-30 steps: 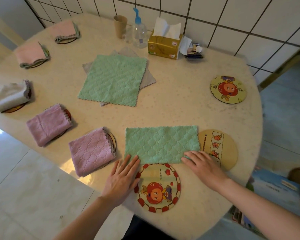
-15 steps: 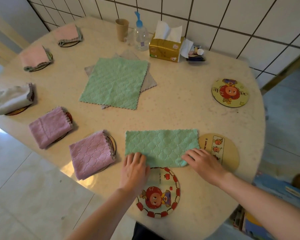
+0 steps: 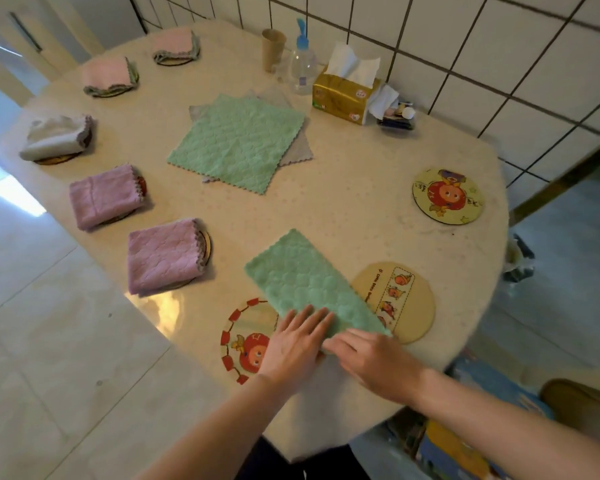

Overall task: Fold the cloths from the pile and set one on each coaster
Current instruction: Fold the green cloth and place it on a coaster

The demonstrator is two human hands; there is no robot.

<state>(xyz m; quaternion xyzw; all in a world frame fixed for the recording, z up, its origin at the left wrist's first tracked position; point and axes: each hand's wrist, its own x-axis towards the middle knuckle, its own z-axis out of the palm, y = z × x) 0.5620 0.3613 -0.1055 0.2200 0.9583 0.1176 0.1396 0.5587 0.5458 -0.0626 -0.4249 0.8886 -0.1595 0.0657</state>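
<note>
Two hands on the near end of half-folded green cloth [image 3: 309, 282]. Left hand [image 3: 291, 344] flat, fingers straight and together, pressing the near-left corner over red-bordered coaster [image 3: 246, 341]. Right hand [image 3: 371, 358] at the near-right corner, fingers extended; pinching or just pressing, cannot tell. Cloth strip on table [image 3: 361, 209], long axis running diagonally away and leftward from both hands, lying between red-bordered coaster and tan coaster [image 3: 406, 299], overlapping both. Far end free, likely next fold along that axis. Pile [image 3: 236, 140] beyond, well apart.
</note>
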